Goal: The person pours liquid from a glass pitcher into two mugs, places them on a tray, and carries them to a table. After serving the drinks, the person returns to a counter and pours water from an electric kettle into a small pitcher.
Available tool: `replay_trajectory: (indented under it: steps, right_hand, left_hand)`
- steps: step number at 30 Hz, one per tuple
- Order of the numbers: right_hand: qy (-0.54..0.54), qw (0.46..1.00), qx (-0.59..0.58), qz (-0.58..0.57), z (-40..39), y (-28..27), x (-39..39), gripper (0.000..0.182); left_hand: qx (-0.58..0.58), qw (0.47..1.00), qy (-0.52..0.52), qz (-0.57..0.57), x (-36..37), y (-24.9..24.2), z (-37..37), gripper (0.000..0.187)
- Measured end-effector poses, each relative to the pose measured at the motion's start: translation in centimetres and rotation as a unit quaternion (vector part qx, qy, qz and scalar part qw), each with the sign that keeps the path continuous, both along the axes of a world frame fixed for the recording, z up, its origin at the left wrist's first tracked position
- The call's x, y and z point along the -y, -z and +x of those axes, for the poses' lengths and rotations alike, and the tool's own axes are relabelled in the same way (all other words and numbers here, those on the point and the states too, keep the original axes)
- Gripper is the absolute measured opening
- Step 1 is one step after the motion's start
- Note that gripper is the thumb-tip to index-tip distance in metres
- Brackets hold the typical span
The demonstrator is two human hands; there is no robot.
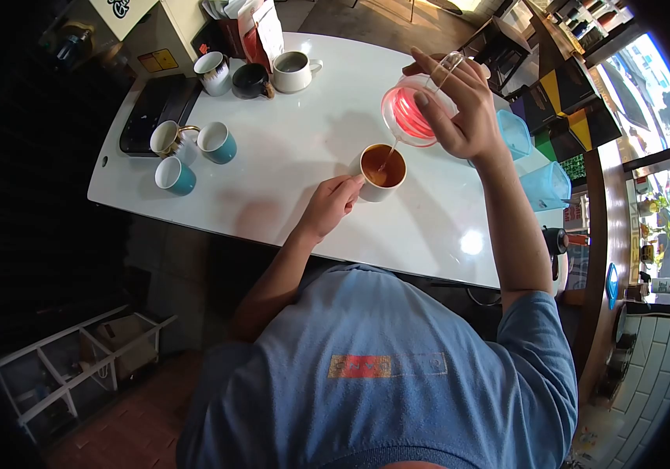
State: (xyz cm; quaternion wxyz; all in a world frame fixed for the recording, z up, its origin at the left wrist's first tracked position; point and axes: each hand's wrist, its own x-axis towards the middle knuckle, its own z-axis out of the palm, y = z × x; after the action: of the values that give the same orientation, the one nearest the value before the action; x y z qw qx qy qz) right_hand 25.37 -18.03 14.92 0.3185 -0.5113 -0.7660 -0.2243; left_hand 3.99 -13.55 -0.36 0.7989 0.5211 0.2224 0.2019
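My left hand [330, 205] is closed on the left side of a mug [380, 192], where its handle sits. This mug is pale outside with an orange-brown inside and stands near the middle of the white table. My right hand [460, 109] grips a clear glass jug [407, 116] by its handle, above and to the right of the mug. The jug is tilted, with pinkish-red showing through its glass. A thin stream of liquid runs from its lip into the mug.
On the white table [288, 156] at left stand several cups, including a blue-white cup [218, 142] and another blue cup [175, 177]. A dark flat device [161, 113] lies behind them. A white mug [293, 73] stands at the back; blue clear containers [546, 187] are at right.
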Motion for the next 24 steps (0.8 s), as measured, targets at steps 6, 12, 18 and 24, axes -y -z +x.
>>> replay_trajectory:
  steps: [6, 12, 18, 24]
  right_hand:
    - [-0.002, 1.0, -0.007, 0.001, -0.4, 0.1, 0.1, 0.046]
    - [-0.001, 1.0, 0.0, -0.007, -0.3, 0.3, 0.1, 0.046]
    - [-0.005, 1.0, 0.003, -0.008, -0.5, 0.1, 0.2, 0.046]
    - [-0.004, 1.0, 0.0, -0.01, -0.8, 0.1, 0.4, 0.046]
  left_hand:
    - [0.008, 1.0, 0.005, 0.016, 0.0, 0.4, -0.1, 0.037]
    - [0.004, 1.0, 0.004, 0.012, 0.0, 0.5, -0.4, 0.037]
    - [0.001, 1.0, 0.004, 0.007, 0.1, 0.8, -0.5, 0.036]
    - [-0.003, 1.0, 0.003, 0.001, 0.4, 1.0, -0.5, 0.036]
